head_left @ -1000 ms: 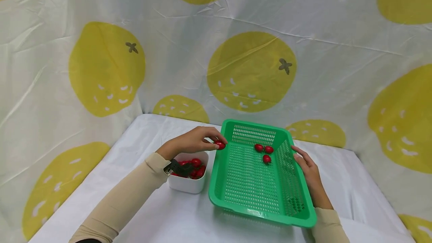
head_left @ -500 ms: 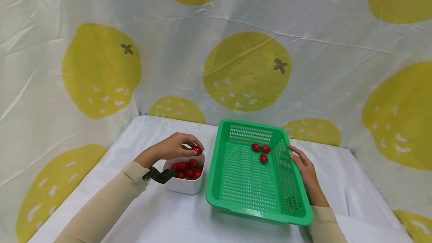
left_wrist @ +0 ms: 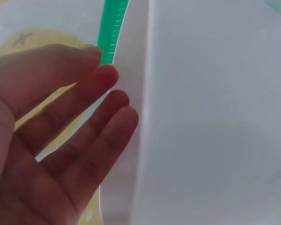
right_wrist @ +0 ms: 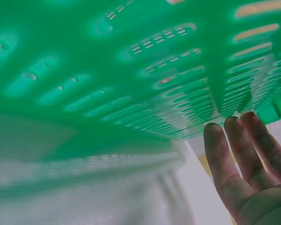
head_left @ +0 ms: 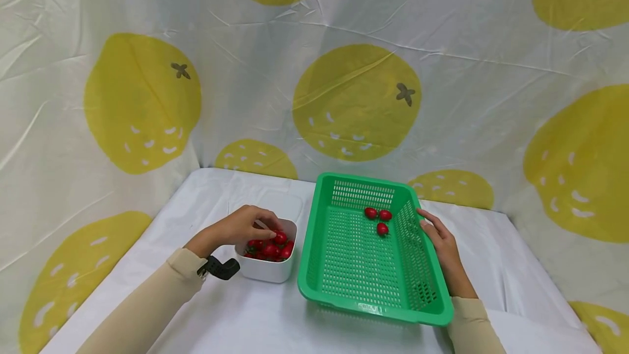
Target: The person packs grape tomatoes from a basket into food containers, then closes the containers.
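Observation:
My left hand (head_left: 250, 225) is lowered over the white box (head_left: 267, 273), its thumb and fingertips at a cherry tomato (head_left: 279, 238) near the top of the pile. In the left wrist view the fingers (left_wrist: 103, 150) reach past the box rim fairly straight, and no tomato shows between them. Several cherry tomatoes lie in the box, partly covered by the hand. To the right stands a green basket (head_left: 314, 283) with 3 cherry tomatoes (head_left: 382, 229) on its slotted floor. Against the basket's right side rests my right hand (head_left: 444, 250), fingers (right_wrist: 220, 154) extended.
A flat white lid-like piece (head_left: 282, 201) lies behind the box. Box and basket stand close side by side on the white-covered table (head_left: 231, 321). A hanging cloth printed with yellow fruit (head_left: 356, 102) encloses the back and sides.
My left hand has moved left from the basket's rim with a cherry tomato, then down into the box. The right hand stays at the basket, and its 3 tomatoes keep their places.

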Tool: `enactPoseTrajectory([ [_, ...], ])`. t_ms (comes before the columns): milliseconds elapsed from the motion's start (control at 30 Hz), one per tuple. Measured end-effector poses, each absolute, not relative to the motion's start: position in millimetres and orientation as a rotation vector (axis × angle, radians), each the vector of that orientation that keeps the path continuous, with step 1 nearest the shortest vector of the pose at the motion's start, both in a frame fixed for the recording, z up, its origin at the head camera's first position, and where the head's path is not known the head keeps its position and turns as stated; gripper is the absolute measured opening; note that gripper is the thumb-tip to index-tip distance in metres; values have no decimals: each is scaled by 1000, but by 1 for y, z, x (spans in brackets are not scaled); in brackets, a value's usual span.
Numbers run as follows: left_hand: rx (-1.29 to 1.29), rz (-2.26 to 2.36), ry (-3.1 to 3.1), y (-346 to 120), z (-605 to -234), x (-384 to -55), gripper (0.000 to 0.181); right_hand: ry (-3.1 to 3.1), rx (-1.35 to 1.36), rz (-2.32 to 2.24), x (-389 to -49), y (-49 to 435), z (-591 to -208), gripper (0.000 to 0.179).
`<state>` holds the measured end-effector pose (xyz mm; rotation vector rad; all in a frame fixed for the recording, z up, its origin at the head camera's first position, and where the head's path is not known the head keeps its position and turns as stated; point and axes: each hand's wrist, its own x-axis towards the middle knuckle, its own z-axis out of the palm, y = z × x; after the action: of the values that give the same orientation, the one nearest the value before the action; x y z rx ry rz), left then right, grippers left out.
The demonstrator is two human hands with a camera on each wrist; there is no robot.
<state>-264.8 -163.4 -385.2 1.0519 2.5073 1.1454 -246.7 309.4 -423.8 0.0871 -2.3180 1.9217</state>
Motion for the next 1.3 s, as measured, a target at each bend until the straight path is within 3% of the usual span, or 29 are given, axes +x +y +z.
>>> enactPoseTrajectory([
  [333,997,1147,2501,-165,-386,-264,24,-2314,64,1928,-243,308,-420,50],
  [700,1101,1180,2505,-153,-376,-268,21,-2317,72,1892,-243,306,-420,50],
  [1300,1280,1153,2455,-79,-334,-294,19,-2336,92,1884,-242,306,-419,50],
])
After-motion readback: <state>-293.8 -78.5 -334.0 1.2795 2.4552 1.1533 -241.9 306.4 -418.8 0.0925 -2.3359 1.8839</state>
